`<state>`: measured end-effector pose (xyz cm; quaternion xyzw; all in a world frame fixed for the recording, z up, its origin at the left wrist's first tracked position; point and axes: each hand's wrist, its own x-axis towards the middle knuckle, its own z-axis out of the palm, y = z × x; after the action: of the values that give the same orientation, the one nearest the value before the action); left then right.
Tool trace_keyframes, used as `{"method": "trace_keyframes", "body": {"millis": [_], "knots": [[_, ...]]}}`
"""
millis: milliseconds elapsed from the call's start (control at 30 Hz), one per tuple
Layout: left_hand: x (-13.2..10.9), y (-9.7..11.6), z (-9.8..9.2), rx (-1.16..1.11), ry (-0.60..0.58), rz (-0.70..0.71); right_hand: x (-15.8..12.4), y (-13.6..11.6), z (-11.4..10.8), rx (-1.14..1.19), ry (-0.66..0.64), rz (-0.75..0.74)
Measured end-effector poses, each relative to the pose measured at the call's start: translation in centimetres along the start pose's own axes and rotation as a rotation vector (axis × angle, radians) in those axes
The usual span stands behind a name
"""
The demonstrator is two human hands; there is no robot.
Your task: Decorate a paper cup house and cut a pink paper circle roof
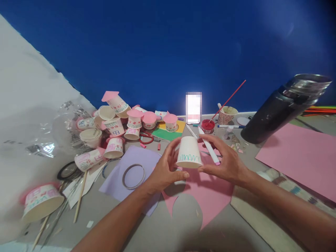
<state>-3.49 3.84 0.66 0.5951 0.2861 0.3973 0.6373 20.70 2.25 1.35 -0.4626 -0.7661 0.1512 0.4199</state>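
An upside-down white paper cup (189, 150) is held up between my hands, with a wavy green line drawn round its lower band near the rim. My left hand (168, 164) wraps the cup's left side, its thumb under the rim. In my right hand (228, 161) is a white marker pen (210, 145) with a pink end, slanting beside the cup. My right thumb tip is at the cup's rim. Beneath them lies a pink paper sheet (215, 196) with round cut-outs.
Several decorated cups with pink tops (135, 119) crowd the left. A tape roll (133, 176) rests on purple paper (112, 182). Behind are red scissors (147, 138) and a red paint jar (208, 126). A black flask (278, 110) and pink sheet (301, 154) stand right.
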Motion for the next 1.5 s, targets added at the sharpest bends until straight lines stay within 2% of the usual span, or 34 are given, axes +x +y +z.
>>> {"method": "trace_keyframes", "body": {"millis": [133, 233, 300, 400, 567, 700, 900, 1033, 1300, 1500], "knots": [[-0.3, 1.0, -1.3, 0.329, -0.032, 0.058, 0.3, 0.1, 0.1, -0.198, -0.074, -0.192], [-0.5, 1.6, -1.5, 0.561, -0.043, 0.046, 0.3, 0.1, 0.4, -0.230, -0.141, -0.239], [-0.5, 1.8, -1.5, 0.634, -0.034, 0.041, 0.4, 0.0, 0.3, -0.204, -0.143, -0.253], [-0.3, 1.5, -1.5, 0.557, -0.001, 0.053, 0.5, -0.3, -0.3, -0.061, -0.064, -0.222], [0.2, 0.9, -1.5, 0.216, 0.014, 0.095, 0.5, -1.1, -1.6, 0.335, 0.168, 0.000], [0.6, 0.8, -1.2, 0.024, 0.051, 0.107, 0.2, -1.9, -2.0, 0.565, 0.199, 0.026], [0.7, 1.0, -1.0, 0.003, 0.093, 0.137, 0.1, -3.7, -2.6, 0.449, 0.224, -0.023], [0.5, 1.0, -0.7, 0.085, 0.115, 0.161, 0.0, -4.3, -2.7, 0.373, 0.172, -0.060], [0.0, 0.7, -0.7, 0.193, 0.100, 0.163, -0.2, -4.2, -2.2, 0.335, 0.057, -0.109], [0.0, 0.7, -0.8, 0.251, 0.085, 0.183, -0.4, -3.9, -1.9, 0.347, 0.057, -0.105]]}}
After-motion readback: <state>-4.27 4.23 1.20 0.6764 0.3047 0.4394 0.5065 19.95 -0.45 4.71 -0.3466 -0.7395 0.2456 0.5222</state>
